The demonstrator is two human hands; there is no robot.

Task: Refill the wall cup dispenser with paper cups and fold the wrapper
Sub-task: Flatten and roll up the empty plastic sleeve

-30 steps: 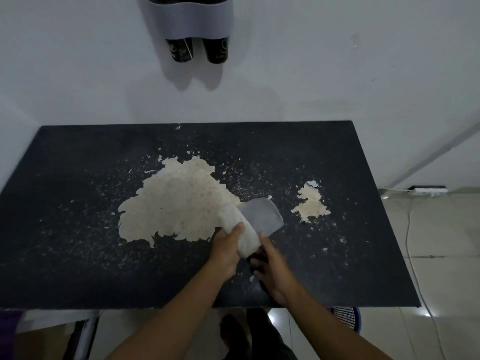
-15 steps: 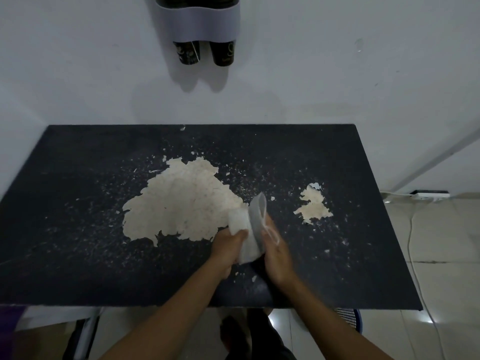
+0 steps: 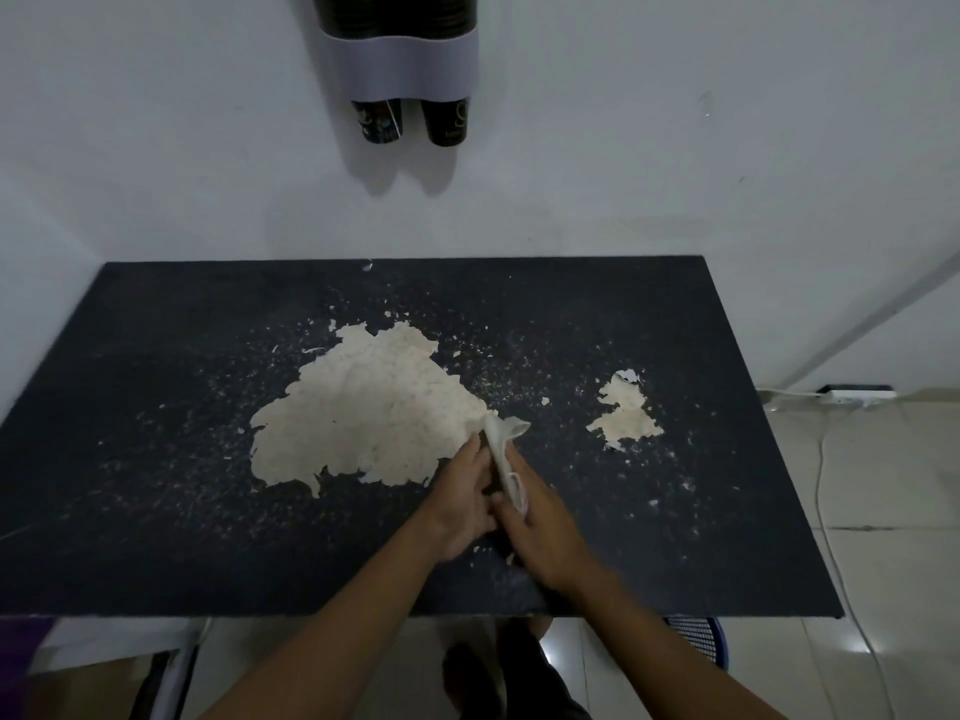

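While the wall dispenser (image 3: 399, 70) hangs stocked with dark paper cups (image 3: 447, 122), a person folds the wrapper (image 3: 503, 449) over a worn black table (image 3: 156, 511). Left hand (image 3: 460, 504) pinches the clear plastic from one side; right hand (image 3: 540, 527) presses it from the other. Flattening each crease against the tabletop would likely keep the slippery film from springing open.

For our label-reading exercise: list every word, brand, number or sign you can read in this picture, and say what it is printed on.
Nothing can be read for certain.
Left paper cup in the wall cup dispenser: pale printed markings, too blurred to read.
Right paper cup: large pale letter and small line beneath, too blurred to read.
Wrapper: no print visible.
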